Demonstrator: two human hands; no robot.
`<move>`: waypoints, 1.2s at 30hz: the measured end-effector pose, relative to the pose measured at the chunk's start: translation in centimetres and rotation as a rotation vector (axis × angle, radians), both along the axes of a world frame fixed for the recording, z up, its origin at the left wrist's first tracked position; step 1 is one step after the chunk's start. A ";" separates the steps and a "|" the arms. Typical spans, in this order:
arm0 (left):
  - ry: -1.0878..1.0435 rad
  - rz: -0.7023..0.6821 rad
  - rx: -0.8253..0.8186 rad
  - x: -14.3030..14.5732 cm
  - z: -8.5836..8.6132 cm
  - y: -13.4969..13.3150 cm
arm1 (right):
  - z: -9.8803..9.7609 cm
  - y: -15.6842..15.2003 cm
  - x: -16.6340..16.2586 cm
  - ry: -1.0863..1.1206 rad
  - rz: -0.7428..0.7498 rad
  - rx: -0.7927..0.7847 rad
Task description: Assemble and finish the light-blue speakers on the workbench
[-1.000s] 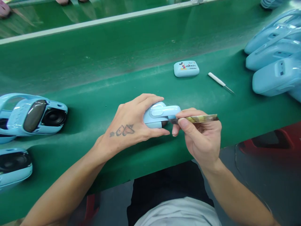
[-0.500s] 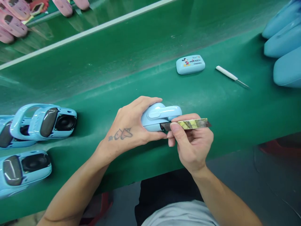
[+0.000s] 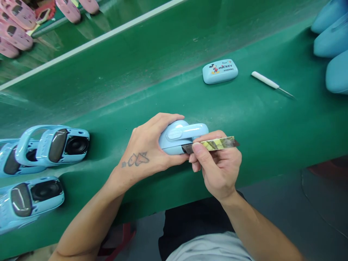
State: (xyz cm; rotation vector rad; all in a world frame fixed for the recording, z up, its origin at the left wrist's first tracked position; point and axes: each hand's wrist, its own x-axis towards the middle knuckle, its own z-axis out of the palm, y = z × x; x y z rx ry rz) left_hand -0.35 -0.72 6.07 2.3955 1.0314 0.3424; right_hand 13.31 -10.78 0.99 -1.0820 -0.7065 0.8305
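My left hand is wrapped round a light blue plastic casing with a handle loop, holding it on its side above the green table. Between the thumb and fingers of my right hand is a blade wrapped in yellow patterned tape. Its dark tip touches the lower edge of the casing, by the seam. The palm side of my left hand and the casing's underside are hidden.
A light blue Mickey-printed cover and a white-handled thin pick lie behind my hands. Blue casings with black speakers sit at left, more blue pieces at right. Pink casings stand beyond the ledge.
Both hands, with the casing and blade, have shifted slightly left in the picture. The view has also moved a little. The grips look the same.
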 end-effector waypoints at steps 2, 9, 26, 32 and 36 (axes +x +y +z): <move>0.007 0.001 0.002 0.0 0.0 0.0 | 0.0 0.0 0.0 0.002 0.000 0.004; 0.024 0.016 -0.009 0.0 0.0 0.0 | -0.1 0.0 0.1 -0.026 0.002 -0.006; 0.004 0.006 -0.017 0.1 0.1 0.0 | -0.7 -0.2 -0.5 0.010 -0.004 0.029; 0.002 0.001 -0.003 0.1 0.1 -0.1 | -1.0 -0.6 -0.9 -0.010 -0.086 0.102; -0.003 0.008 -0.004 0.1 0.0 -0.1 | -1.0 -0.7 -0.9 -0.020 -0.075 0.101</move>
